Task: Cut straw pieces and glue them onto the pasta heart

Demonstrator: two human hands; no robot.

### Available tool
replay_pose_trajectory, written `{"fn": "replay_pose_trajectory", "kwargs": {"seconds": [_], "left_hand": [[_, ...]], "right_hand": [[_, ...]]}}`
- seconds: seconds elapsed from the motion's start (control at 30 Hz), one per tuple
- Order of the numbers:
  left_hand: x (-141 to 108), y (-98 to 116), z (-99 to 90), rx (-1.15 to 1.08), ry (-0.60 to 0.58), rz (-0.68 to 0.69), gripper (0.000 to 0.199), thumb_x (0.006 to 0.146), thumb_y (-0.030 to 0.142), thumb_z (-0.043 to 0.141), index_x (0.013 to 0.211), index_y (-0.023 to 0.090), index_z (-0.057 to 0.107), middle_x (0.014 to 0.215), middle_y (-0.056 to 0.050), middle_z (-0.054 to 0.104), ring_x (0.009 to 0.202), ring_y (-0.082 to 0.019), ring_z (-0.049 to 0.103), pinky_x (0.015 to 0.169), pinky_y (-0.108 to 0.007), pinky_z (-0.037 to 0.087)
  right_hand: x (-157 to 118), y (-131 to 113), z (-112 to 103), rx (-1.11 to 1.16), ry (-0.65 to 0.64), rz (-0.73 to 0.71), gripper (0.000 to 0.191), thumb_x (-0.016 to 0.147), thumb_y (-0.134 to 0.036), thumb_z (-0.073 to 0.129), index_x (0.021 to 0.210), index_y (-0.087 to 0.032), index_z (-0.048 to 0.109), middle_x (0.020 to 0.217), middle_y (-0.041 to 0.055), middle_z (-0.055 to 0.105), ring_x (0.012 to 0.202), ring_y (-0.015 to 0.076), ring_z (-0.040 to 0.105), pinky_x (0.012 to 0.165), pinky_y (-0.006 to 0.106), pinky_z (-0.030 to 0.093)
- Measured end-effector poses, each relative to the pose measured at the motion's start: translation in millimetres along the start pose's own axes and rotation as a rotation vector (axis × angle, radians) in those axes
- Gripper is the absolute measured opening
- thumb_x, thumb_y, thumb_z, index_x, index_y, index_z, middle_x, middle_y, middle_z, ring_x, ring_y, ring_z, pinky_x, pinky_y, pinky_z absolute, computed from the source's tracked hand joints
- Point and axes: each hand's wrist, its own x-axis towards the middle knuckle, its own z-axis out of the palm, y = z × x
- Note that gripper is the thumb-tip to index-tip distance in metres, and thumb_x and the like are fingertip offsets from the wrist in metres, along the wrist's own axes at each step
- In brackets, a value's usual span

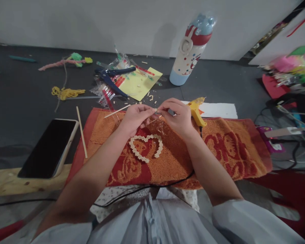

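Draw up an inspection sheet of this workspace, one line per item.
Surface: orange-and-red towel on a dark tabletop.
Work pieces: heart-shaped outline on the towel, with a gap low on its right side; yellow glue gun by the right hand.
Clutter: navy plier-like tool over plastic wrappers and yellow paper; scattered pale bits; phone at left; upright bottle behind.
Hands: left hand and right hand meet at the fingertips, pinching a small piece, too small to identify.
Cables: black cable near the towel's near edge; more cables at right.
Surroundings: pale wall behind; other people: nothing seen.
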Motion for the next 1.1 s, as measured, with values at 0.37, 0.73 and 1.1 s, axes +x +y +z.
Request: {"fn": "replay_pose_trajectory", "kwargs": {"seconds": [0.37, 0.73, 1.1], "left_hand": [[0.0, -0.2, 0.6, -0.001, -0.005, -0.007, 0.015, 0.074, 0.025, 0.071, 0.067, 0.014, 0.064, 0.065, -0.006, 0.07, 0.04, -0.002, 0.044, 0.033, -0.016, 0.022], [1.2, -1.9, -1.3, 0.013, -0.024, 0.016, 0.017, 0.074, 0.028, 0.071, 0.07, 0.014, 0.061, 0.066, -0.005, 0.069, 0.04, -0.002, 0.045, 0.033, -0.016, 0.025], [-5.5, -6.8, -3.5, 0.169, -0.014, 0.413, 0.015, 0.076, 0.029, 0.067, 0.084, 0.02, 0.059, 0.069, 0.003, 0.06, 0.048, -0.004, 0.052, 0.04, -0.016, 0.037]], "right_hand": [[-0.4, -0.9, -0.6, 0.005, -0.008, 0.033, 0.013, 0.083, -0.015, 0.06, 0.074, -0.023, 0.065, 0.079, 0.0005, 0.067, 0.074, 0.0147, 0.06, 0.066, 0.031, 0.049], [0.1, -2.0, 0.1, 0.035, 0.003, 0.054, 0.011, 0.082, -0.016, 0.062, 0.073, -0.022, 0.064, 0.078, 0.0001, 0.067, 0.072, 0.0143, 0.06, 0.064, 0.03, 0.047], [0.9, -12.5, -1.1, 0.296, 0.082, 0.198, 0.003, 0.079, -0.022, 0.071, 0.079, -0.021, 0.069, 0.078, -0.0002, 0.067, 0.072, 0.0126, 0.062, 0.065, 0.028, 0.051]]}}
